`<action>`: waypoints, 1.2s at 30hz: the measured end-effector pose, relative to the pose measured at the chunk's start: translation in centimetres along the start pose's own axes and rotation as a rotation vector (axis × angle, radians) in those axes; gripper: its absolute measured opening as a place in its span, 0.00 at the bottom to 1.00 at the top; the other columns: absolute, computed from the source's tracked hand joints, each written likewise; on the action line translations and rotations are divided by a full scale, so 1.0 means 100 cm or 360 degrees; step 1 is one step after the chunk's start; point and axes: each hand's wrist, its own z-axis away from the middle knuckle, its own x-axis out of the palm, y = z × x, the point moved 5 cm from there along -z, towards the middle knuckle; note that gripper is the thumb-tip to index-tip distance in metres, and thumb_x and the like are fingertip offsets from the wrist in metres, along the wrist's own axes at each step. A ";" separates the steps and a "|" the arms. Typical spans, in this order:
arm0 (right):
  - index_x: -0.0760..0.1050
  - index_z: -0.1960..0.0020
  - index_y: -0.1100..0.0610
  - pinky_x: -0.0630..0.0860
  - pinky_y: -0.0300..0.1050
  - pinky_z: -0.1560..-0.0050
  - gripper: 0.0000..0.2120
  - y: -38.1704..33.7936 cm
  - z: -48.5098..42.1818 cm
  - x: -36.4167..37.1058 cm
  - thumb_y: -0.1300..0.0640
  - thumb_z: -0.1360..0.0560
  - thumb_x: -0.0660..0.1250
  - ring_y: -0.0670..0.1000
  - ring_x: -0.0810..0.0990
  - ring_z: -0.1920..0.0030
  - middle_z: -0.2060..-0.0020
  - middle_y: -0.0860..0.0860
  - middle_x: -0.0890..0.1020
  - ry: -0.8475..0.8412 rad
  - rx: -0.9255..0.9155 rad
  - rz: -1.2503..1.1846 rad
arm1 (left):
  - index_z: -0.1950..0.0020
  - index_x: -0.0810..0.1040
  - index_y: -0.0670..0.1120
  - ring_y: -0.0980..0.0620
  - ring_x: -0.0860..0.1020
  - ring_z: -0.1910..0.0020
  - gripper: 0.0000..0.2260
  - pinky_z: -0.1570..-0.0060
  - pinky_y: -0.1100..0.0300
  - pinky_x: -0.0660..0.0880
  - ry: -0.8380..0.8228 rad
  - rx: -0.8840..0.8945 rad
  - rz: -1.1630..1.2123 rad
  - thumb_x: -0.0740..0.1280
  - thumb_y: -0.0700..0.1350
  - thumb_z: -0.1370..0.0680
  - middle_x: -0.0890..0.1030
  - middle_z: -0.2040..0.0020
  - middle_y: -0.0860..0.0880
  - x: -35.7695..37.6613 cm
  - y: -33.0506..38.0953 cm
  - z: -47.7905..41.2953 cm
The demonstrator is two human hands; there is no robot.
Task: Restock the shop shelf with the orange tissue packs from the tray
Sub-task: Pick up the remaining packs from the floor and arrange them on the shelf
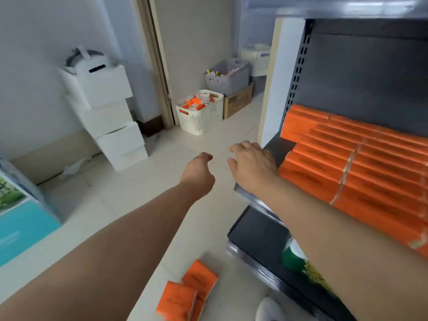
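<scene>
Stacked rows of orange tissue packs [361,163] fill the dark metal shelf [275,144] on the right. My right hand [251,165] hovers at the shelf's left front corner, just left of the stack, its fingers loosely spread and holding nothing. My left hand [200,173] hangs in the air over the floor a little to the left, its fingers curled under and empty. Two more orange packs [187,295] lie low at the bottom of the view, near my feet; what they rest on is cut off.
A lower dark shelf [259,235] carries a green-and-white bottle [293,256]. On the tiled floor stand a white basket [200,117] of orange-and-white boxes, a grey basket [228,79], a cardboard box [238,101] and stacked white boxes [108,114]. A teal pack [20,230] is at left.
</scene>
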 end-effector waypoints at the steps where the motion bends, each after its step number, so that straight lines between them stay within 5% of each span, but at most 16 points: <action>1: 0.70 0.34 0.55 0.67 0.54 0.40 0.17 -0.016 0.010 0.011 0.51 0.19 0.55 0.56 0.70 0.37 0.38 0.54 0.73 -0.0014 -0.0032 -0.0015 | 0.28 0.65 0.46 0.48 0.70 0.34 0.26 0.44 0.60 0.69 -0.0003 -0.0040 -0.0008 0.55 0.31 0.25 0.71 0.31 0.47 -0.003 -0.020 0.011; 8: 0.68 0.33 0.54 0.68 0.53 0.42 0.17 -0.098 0.091 0.130 0.51 0.19 0.55 0.55 0.70 0.37 0.37 0.53 0.73 -0.0450 -0.0128 -0.0094 | 0.29 0.66 0.45 0.47 0.71 0.35 0.24 0.42 0.57 0.71 -0.0111 -0.0417 -0.0161 0.57 0.33 0.25 0.73 0.32 0.46 -0.008 -0.176 0.095; 18: 0.68 0.33 0.54 0.70 0.51 0.38 0.18 -0.117 0.150 0.293 0.51 0.21 0.59 0.56 0.70 0.34 0.36 0.54 0.71 -0.1146 -0.0137 0.0128 | 0.31 0.66 0.44 0.46 0.72 0.36 0.20 0.43 0.55 0.71 -0.0647 -0.0734 -0.0500 0.59 0.37 0.23 0.73 0.33 0.46 0.059 -0.335 0.142; 30: 0.57 0.27 0.57 0.69 0.51 0.36 0.30 -0.129 0.167 0.412 0.53 0.25 0.66 0.55 0.66 0.31 0.33 0.54 0.68 -0.1337 -0.0109 0.0032 | 0.30 0.67 0.49 0.48 0.71 0.36 0.22 0.45 0.57 0.71 -0.1312 -0.0597 -0.0754 0.64 0.40 0.23 0.73 0.35 0.49 0.154 -0.401 0.164; 36: 0.46 0.23 0.56 0.65 0.54 0.34 0.34 -0.129 0.179 0.430 0.56 0.22 0.63 0.56 0.60 0.27 0.25 0.55 0.57 -0.1273 0.0035 0.0044 | 0.32 0.70 0.51 0.47 0.72 0.38 0.22 0.47 0.54 0.73 -0.1489 -0.0409 -0.0826 0.65 0.41 0.27 0.74 0.39 0.48 0.161 -0.406 0.190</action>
